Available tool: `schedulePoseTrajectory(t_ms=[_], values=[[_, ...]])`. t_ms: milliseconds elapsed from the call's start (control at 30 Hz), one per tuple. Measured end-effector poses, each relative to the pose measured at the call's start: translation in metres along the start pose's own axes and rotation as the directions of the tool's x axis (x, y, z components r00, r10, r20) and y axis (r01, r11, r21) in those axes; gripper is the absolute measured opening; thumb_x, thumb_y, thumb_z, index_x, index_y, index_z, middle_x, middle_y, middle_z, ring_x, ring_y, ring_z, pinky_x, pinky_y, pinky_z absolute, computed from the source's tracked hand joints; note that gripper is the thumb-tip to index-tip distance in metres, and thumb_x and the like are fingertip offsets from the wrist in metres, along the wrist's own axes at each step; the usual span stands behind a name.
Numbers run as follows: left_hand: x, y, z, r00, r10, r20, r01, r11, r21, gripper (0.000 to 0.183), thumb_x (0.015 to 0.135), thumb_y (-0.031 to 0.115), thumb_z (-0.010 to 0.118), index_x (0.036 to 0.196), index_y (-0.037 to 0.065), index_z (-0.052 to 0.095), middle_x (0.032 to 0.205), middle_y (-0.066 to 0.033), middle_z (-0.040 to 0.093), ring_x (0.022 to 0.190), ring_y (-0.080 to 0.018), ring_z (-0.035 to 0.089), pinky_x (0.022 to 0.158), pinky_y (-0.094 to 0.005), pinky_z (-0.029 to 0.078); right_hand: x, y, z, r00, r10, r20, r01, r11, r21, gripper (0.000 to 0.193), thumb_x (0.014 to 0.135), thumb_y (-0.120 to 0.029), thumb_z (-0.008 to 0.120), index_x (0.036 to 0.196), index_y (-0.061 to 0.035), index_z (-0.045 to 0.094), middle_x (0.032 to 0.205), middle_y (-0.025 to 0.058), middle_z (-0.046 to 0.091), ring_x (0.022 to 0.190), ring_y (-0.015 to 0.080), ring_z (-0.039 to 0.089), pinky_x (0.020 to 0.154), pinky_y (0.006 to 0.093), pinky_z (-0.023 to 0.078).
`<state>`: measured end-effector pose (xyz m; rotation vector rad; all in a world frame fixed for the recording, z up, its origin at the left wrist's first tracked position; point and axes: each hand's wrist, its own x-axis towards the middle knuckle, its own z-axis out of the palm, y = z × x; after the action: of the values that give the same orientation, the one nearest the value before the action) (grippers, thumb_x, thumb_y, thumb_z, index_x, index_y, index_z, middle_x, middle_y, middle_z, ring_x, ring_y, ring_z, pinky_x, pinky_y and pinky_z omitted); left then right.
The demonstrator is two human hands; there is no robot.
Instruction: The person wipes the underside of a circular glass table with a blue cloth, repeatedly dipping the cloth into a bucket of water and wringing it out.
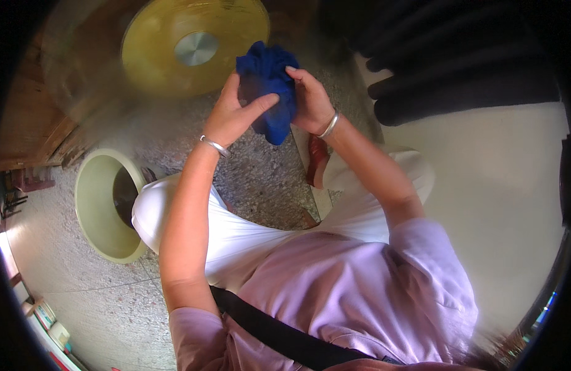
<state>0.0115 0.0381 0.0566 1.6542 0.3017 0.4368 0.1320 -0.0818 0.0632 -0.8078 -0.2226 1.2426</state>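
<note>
At twelve o'clock, the left hand (231, 115) and right hand (312, 104) both hold the bunched blue cloth (268, 75), which looks light, soft and limp, probably best gripped by gathered folds at nine and three o'clock.

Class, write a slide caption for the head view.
Left hand and right hand hold a bunched blue cloth above a speckled floor, a pale bucket to the left.

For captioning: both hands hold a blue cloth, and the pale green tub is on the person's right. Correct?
Wrong side: the head view shows the pale green tub on the person's left. Left hand and right hand hold the blue cloth.
</note>
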Motion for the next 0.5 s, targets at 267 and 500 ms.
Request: schedulePoseTrajectory(t_ms=[267,500], values=[[0.007,-0.036,-0.015,0.951,-0.290,-0.110,0.136,0.709,-0.693,0.034,0.084,-0.005,0.040,0.118,-0.004,0.048,0.117,-0.0130,0.054,0.110,-0.0215,0.051,0.097,-0.0322,0.039,-0.008,-0.003,-0.017,0.990,0.036,-0.135,-0.042,0.998,-0.040,0.041,0.088,-0.031,0.050,0.121,-0.0066,0.048,0.117,0.0054,0.056,0.107,0.0192,0.052,0.096,0.0364,0.038],[0.010,-0.036,-0.021,0.903,-0.390,-0.178,0.095,0.588,-0.804,0.034,0.088,0.004,0.039,0.121,-0.002,0.047,0.121,-0.0119,0.053,0.112,-0.0228,0.050,0.099,-0.0355,0.038,-0.002,0.004,-0.021,0.978,-0.057,-0.200,0.071,0.996,0.062,0.052,0.090,-0.042,0.044,0.127,-0.0054,0.044,0.127,0.0104,0.050,0.113,0.0231,0.050,0.096,0.0411,0.038]])
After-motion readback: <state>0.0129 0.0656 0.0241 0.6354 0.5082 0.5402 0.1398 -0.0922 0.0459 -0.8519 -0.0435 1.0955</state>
